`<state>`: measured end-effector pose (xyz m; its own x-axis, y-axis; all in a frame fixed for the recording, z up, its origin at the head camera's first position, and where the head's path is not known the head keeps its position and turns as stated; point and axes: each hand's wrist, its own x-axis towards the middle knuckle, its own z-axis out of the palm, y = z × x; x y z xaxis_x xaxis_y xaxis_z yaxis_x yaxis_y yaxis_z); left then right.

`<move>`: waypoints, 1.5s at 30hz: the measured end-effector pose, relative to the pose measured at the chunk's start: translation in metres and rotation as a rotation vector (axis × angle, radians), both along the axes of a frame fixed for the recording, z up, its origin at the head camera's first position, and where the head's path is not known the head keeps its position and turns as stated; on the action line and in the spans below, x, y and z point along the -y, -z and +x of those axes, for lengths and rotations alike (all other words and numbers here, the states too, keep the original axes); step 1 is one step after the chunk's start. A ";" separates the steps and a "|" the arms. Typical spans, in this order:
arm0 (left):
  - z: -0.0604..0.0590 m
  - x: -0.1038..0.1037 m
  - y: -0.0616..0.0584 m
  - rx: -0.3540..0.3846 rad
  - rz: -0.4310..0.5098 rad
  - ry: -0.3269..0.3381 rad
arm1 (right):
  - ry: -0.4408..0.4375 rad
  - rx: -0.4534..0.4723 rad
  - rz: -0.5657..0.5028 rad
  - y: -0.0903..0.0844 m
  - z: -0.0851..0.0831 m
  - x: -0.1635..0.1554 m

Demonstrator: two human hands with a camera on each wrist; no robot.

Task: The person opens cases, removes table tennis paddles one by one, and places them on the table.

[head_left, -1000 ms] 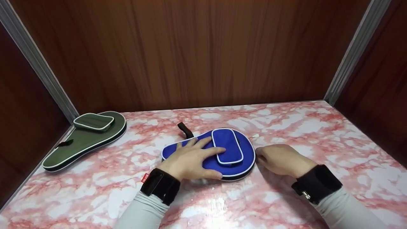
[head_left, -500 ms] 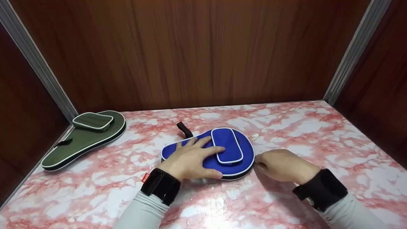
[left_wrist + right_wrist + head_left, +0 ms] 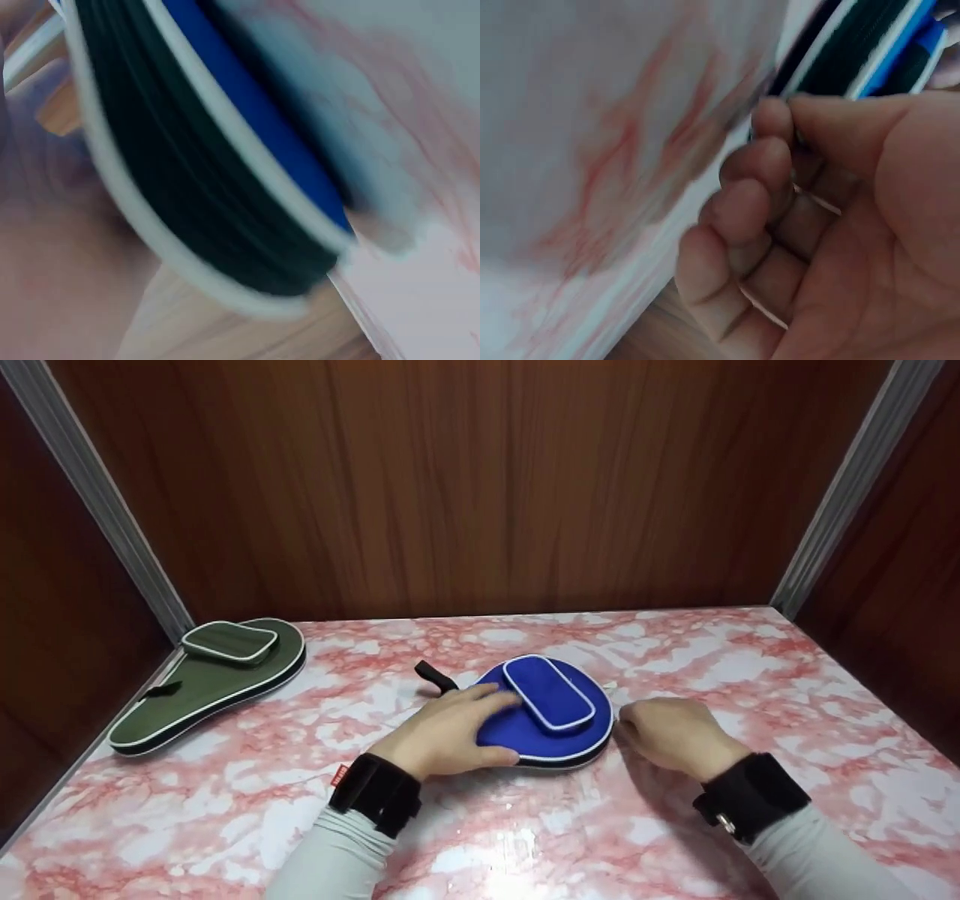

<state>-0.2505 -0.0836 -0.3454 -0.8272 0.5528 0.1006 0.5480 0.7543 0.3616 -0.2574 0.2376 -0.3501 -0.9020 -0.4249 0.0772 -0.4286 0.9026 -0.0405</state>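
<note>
The blue case (image 3: 544, 712) had turned on the counter (image 3: 675, 660); left hand (image 3: 442, 735) pressed flat on it, right hand (image 3: 671, 735) pinched its edge.

Pink-and-white marbled tabletop (image 3: 750, 675), glossy, with a light glare near the front edge. Dark wood-grain panel wall (image 3: 480, 487) at the far side, wood panels left and right, grey metal corner strips (image 3: 112, 510) between them.

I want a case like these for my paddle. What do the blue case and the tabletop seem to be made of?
The blue case looks like matte woven fabric, probably nylon or polyester, with white piping and a black zip band round its edge. The tabletop shows a glossy pink-and-white marble pattern with glare; whether stone or a printed laminate, I cannot tell.
</note>
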 end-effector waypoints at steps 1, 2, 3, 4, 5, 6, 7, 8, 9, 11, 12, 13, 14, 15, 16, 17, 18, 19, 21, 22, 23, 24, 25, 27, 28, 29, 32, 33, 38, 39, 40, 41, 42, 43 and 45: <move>0.000 0.000 0.000 0.000 -0.012 -0.006 | 0.022 0.009 0.003 0.000 -0.003 0.000; 0.000 -0.001 0.000 -0.001 -0.025 -0.013 | 0.041 0.019 0.004 0.000 -0.005 0.000; 0.000 -0.002 0.000 -0.001 -0.037 -0.021 | 0.056 0.030 0.004 0.001 -0.008 0.001; 0.000 -0.003 0.000 0.004 -0.049 -0.032 | 0.068 0.043 0.003 0.001 -0.010 0.001; 0.001 -0.004 0.000 0.007 -0.054 -0.040 | 0.074 0.050 0.005 0.001 -0.011 0.002; 0.001 -0.004 0.000 0.010 -0.056 -0.048 | 0.080 0.054 0.005 0.001 -0.012 0.003; 0.001 -0.004 -0.001 0.013 -0.054 -0.055 | 0.083 0.055 0.009 0.002 -0.013 0.004; 0.001 -0.004 -0.001 0.016 -0.050 -0.059 | 0.086 0.055 0.009 0.003 -0.013 0.004; 0.001 -0.004 -0.001 0.017 -0.046 -0.061 | 0.085 0.050 0.008 0.003 -0.013 0.004; 0.000 -0.004 -0.001 0.012 -0.040 -0.060 | 0.082 0.032 0.004 0.005 -0.012 0.005; 0.000 -0.003 0.000 0.007 -0.040 -0.061 | 0.079 0.024 0.001 0.005 -0.012 0.005; -0.001 -0.003 0.001 0.003 -0.038 -0.061 | 0.073 0.016 -0.001 0.006 -0.012 0.006; -0.001 -0.003 0.002 0.001 -0.038 -0.062 | 0.067 0.008 -0.007 0.007 -0.011 0.007; -0.001 -0.002 0.003 0.002 -0.037 -0.065 | 0.058 0.002 -0.009 0.007 -0.010 0.008; -0.001 -0.002 0.003 0.002 -0.036 -0.066 | 0.051 -0.003 -0.009 0.007 -0.009 0.008; 0.000 -0.002 0.003 0.005 -0.035 -0.068 | 0.045 -0.004 -0.008 0.006 -0.008 0.008; 0.000 -0.002 0.003 0.008 -0.035 -0.070 | 0.039 -0.002 -0.005 0.006 -0.007 0.008; 0.000 -0.002 0.004 0.011 -0.033 -0.072 | 0.033 -0.001 -0.004 0.005 -0.005 0.008; 0.001 -0.002 0.004 0.014 -0.035 -0.077 | 0.015 0.001 0.002 0.005 -0.003 0.009; 0.001 -0.003 0.004 0.015 -0.036 -0.079 | 0.009 0.001 0.005 0.005 -0.001 0.009; 0.001 -0.003 0.004 0.014 -0.036 -0.081 | 0.002 0.000 0.007 0.004 0.000 0.010; 0.001 -0.003 0.004 0.013 -0.036 -0.081 | -0.005 -0.005 0.009 0.005 0.002 0.011; 0.001 -0.004 0.003 0.012 -0.037 -0.082 | -0.012 -0.013 0.010 0.005 0.003 0.011; 0.001 -0.004 0.003 0.010 -0.037 -0.080 | -0.019 -0.029 0.011 0.005 0.006 0.012; 0.001 -0.005 0.003 0.008 -0.036 -0.078 | -0.017 -0.033 0.010 0.005 0.008 0.013; 0.001 -0.005 0.003 0.006 -0.035 -0.076 | -0.016 -0.036 0.010 0.006 0.010 0.013; 0.002 -0.006 0.003 0.002 -0.030 -0.072 | -0.017 -0.039 0.001 0.006 0.015 0.016; 0.003 -0.006 0.003 0.001 -0.029 -0.071 | -0.019 -0.038 0.001 0.006 0.016 0.017; 0.003 -0.006 0.004 0.000 -0.025 -0.071 | -0.051 -0.045 -0.003 0.005 0.022 0.023; 0.002 -0.006 0.004 -0.001 -0.026 -0.070 | -0.060 -0.050 -0.005 0.004 0.023 0.025; 0.002 -0.006 0.004 -0.001 -0.027 -0.071 | -0.068 -0.055 -0.007 0.005 0.024 0.026; 0.002 -0.006 0.004 -0.002 -0.027 -0.072 | -0.075 -0.059 -0.007 0.004 0.025 0.028; 0.002 -0.006 0.004 -0.002 -0.029 -0.073 | -0.080 -0.063 -0.006 0.004 0.027 0.030; 0.002 -0.006 0.004 -0.002 -0.030 -0.076 | -0.087 -0.070 -0.003 0.004 0.027 0.032; 0.002 -0.006 0.004 -0.003 -0.032 -0.080 | -0.095 -0.072 0.005 0.004 0.029 0.035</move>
